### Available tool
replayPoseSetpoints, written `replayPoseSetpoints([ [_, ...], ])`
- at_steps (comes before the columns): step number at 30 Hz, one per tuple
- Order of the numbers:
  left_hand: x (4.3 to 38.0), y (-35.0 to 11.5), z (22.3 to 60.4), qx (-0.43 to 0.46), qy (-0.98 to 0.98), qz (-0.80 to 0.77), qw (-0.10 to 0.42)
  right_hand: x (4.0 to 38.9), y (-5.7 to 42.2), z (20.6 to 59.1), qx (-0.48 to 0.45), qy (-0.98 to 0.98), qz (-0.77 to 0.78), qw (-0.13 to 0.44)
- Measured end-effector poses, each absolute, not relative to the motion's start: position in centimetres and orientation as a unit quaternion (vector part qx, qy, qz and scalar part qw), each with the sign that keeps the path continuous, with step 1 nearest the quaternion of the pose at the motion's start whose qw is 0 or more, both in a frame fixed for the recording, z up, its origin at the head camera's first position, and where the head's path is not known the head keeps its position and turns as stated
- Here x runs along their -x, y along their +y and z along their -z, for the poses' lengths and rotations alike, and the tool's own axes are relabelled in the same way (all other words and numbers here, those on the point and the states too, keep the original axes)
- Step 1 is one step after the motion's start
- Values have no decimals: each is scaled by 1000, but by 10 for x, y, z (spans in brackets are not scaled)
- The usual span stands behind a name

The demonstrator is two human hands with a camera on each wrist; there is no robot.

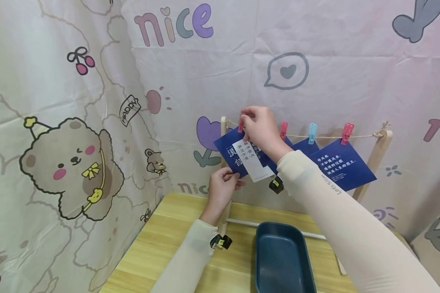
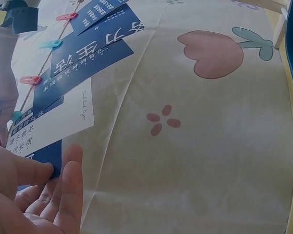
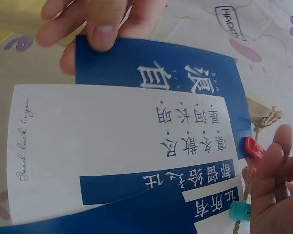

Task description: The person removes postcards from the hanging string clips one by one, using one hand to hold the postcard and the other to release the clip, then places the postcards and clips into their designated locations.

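Note:
My left hand (image 1: 223, 187) pinches the lower corner of a blue card (image 3: 127, 61) with white characters, thumb on its face. At that card's upper corner, my right hand (image 1: 262, 132) has its thumb and fingers at a red clothespin (image 3: 254, 148) on the string, pinching it in the head view. Beside it a white card (image 3: 88, 126) with dark characters overlaps the blue one. A teal clothespin (image 3: 239, 211) is on the string at the white card's top edge. Part of the string is hidden behind my right hand.
More blue cards (image 1: 344, 167) hang to the right from pink and light blue clothespins (image 1: 313, 133). The string (image 1: 364, 136) runs between wooden posts (image 1: 383, 152). Below, a dark blue tray (image 1: 260, 260) stands on the wooden table (image 1: 150, 244), by a white crossbar (image 1: 313, 235). A printed cloth (image 1: 234, 73) hangs behind.

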State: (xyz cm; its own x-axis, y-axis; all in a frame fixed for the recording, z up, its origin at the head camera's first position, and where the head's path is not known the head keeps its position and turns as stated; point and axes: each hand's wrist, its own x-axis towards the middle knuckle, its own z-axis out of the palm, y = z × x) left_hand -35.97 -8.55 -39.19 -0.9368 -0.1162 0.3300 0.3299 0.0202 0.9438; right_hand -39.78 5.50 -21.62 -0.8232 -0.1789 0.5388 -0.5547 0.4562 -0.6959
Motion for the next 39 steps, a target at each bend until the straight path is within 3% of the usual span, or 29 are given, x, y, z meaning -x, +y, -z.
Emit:
replayPoseSetpoints([
  [10, 357, -84, 390, 72, -698, 694, 162, 395, 56, 215, -197, -789, -549, 190],
  [39, 354, -90, 391, 82, -694, 694, 175, 391, 54, 212, -193, -742, -591, 252],
])
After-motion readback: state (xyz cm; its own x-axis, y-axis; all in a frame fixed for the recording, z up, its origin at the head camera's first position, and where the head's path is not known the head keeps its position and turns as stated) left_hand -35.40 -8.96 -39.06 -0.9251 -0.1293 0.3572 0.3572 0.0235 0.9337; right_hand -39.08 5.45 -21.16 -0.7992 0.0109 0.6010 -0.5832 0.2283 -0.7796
